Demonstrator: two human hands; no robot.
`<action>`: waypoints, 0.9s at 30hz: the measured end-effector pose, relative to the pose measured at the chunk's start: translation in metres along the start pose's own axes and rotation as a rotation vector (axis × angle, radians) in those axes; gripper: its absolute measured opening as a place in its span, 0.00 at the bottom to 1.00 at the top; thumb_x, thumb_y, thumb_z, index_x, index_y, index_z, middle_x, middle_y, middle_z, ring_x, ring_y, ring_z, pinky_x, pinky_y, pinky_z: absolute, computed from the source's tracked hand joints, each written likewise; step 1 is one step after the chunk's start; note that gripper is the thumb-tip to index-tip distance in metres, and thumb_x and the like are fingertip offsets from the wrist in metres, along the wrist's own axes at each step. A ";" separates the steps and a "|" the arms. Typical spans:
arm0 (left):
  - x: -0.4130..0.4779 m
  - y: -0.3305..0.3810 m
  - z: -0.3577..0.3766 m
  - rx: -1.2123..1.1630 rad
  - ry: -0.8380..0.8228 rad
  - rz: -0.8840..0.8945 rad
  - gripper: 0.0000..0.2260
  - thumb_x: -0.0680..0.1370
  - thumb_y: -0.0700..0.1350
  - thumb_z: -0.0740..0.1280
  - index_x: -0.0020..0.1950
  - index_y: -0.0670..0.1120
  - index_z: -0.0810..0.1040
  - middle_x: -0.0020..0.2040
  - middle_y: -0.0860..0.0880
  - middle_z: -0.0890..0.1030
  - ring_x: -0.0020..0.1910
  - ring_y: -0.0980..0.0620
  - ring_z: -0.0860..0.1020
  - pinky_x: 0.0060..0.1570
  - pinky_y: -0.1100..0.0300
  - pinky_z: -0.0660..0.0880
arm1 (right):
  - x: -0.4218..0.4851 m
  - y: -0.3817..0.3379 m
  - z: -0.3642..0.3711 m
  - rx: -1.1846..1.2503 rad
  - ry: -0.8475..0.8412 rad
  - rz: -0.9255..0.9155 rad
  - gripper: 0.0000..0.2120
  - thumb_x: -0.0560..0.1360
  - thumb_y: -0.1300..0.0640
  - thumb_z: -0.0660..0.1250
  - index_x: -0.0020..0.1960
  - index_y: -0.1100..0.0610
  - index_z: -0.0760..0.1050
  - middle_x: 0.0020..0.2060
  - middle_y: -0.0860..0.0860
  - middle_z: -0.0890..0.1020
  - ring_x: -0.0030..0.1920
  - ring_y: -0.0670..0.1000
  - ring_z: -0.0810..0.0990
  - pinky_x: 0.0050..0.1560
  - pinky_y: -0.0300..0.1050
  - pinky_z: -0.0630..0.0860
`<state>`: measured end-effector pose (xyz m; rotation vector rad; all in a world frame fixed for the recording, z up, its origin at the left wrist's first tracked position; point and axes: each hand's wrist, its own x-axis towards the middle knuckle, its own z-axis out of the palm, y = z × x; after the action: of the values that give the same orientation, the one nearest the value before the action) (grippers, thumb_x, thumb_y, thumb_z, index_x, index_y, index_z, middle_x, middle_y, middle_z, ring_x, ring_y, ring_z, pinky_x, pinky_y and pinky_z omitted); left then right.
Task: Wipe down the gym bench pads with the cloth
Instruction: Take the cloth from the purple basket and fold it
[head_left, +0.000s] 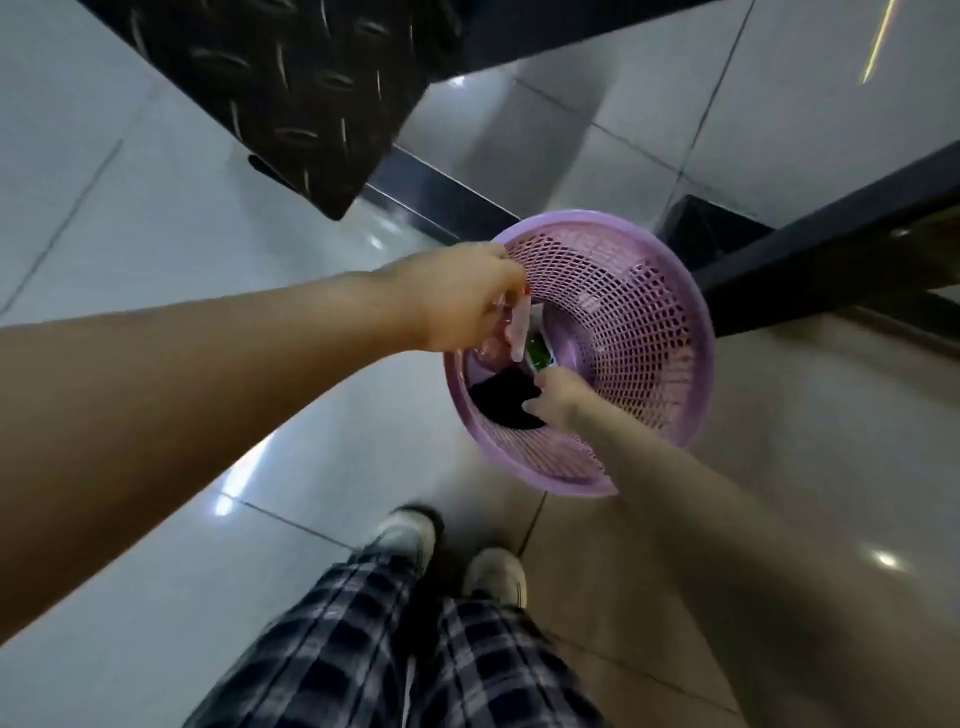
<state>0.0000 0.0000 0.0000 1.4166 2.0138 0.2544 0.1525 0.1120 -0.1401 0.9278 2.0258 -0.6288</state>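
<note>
Fetching step, by my reading. Right grip (558, 400) is pinching cloth (501, 408) inside basket (649, 312); left grip (467, 301), just above, is curling round a blurred item (517, 332). Next probably: lifting cloth clear.

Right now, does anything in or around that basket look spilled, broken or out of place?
Nothing stands out. The purple basket looks intact, with no spill showing on the tiles around it. The right hand grips the dark cloth inside; the left hand holds a clear item at the rim, too blurred to name.
</note>
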 end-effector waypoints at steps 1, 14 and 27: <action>0.005 -0.003 0.005 0.054 -0.004 0.020 0.13 0.80 0.42 0.64 0.65 0.46 0.75 0.62 0.46 0.74 0.58 0.46 0.75 0.53 0.54 0.78 | 0.011 -0.004 0.007 0.002 -0.013 0.009 0.20 0.78 0.56 0.65 0.67 0.64 0.70 0.62 0.61 0.75 0.63 0.60 0.74 0.59 0.47 0.72; 0.035 -0.006 0.064 0.362 -0.245 0.248 0.15 0.79 0.46 0.66 0.66 0.50 0.75 0.61 0.51 0.76 0.58 0.47 0.76 0.60 0.53 0.74 | 0.076 0.005 0.050 -0.126 0.024 -0.069 0.18 0.75 0.55 0.65 0.65 0.55 0.72 0.59 0.56 0.77 0.62 0.60 0.75 0.60 0.53 0.73; -0.034 0.070 -0.067 -0.326 -0.130 -0.050 0.23 0.76 0.45 0.71 0.71 0.49 0.71 0.65 0.49 0.75 0.64 0.47 0.73 0.61 0.60 0.69 | -0.178 0.005 -0.143 0.324 0.112 -0.394 0.03 0.74 0.63 0.69 0.43 0.63 0.78 0.36 0.49 0.78 0.40 0.45 0.80 0.39 0.33 0.74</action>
<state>0.0198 0.0110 0.1004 1.1469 1.8038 0.4358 0.1627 0.1453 0.0855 0.7588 2.2711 -1.1689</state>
